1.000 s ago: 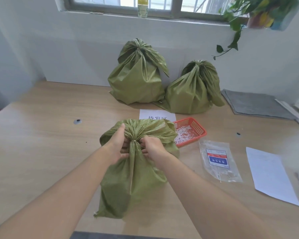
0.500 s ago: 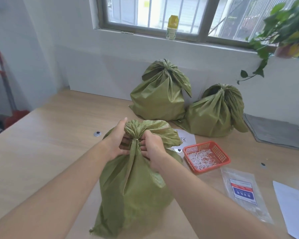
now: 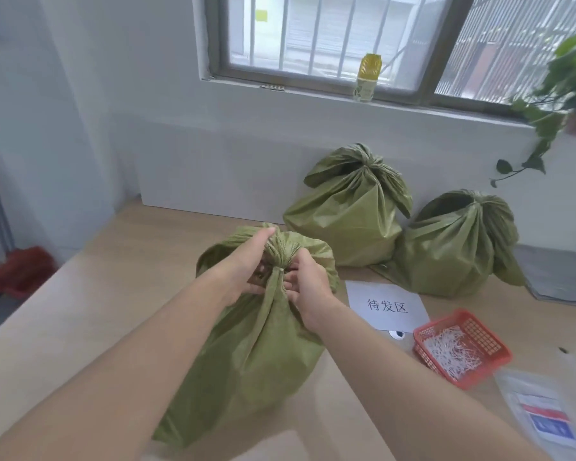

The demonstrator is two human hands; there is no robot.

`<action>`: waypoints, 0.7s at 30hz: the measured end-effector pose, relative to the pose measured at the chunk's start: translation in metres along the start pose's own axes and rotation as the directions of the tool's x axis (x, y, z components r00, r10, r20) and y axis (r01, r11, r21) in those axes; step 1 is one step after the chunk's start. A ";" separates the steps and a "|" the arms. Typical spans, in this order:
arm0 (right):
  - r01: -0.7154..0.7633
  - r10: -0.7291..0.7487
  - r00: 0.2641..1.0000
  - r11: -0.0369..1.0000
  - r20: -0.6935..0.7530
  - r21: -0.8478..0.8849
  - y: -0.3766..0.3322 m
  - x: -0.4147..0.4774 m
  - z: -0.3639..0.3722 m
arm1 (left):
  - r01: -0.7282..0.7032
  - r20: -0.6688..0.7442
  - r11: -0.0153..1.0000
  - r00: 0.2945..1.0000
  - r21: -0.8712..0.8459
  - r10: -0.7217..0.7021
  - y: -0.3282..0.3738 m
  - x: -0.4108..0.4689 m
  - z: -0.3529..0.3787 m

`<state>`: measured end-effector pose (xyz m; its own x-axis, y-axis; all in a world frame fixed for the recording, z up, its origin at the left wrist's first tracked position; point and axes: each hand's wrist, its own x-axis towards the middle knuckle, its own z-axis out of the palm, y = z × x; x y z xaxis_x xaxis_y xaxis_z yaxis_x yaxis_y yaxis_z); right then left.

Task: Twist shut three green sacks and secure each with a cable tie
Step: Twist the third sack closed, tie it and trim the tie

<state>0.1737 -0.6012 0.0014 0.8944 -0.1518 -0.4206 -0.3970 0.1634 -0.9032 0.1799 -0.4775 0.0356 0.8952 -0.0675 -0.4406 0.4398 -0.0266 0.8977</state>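
Note:
A green sack (image 3: 256, 354) stands upright on the wooden table in front of me, its top gathered into a twisted neck. A pale cable tie (image 3: 279, 269) circles that neck. My left hand (image 3: 246, 261) grips the neck from the left, fingers curled over the bunched top. My right hand (image 3: 308, 287) holds the neck from the right, fingers curled at the tie. Two more green sacks (image 3: 353, 214) (image 3: 453, 247), both gathered shut at the top, lean by the wall behind.
A red basket (image 3: 489, 344) of white cable ties sits to the right, beside a white paper label (image 3: 388, 306). A clear plastic bag (image 3: 542, 424) lies at the near right. A broom (image 3: 17, 267) stands left of the table.
The view has swung up and left. The sack in my hands has been raised more upright and shifted left, away from the basket. Both hands keep their hold on its neck.

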 end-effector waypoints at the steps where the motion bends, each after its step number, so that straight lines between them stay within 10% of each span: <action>1: 0.005 -0.006 1.000 1.000 0.012 0.011 -0.005 0.008 0.014 | -0.011 -0.019 1.000 1.000 0.003 0.011 0.006 0.010 -0.010; 21: 0.012 -0.019 0.970 0.999 0.243 0.034 -0.139 0.289 0.207 | -0.233 -0.233 0.971 0.948 -0.050 0.215 0.144 0.301 -0.141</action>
<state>0.5300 -0.4663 0.0233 0.9252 0.0862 -0.3695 -0.3794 0.1948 -0.9045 0.5229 -0.3611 0.0318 0.9604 0.1625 -0.2262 0.2226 0.0400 0.9741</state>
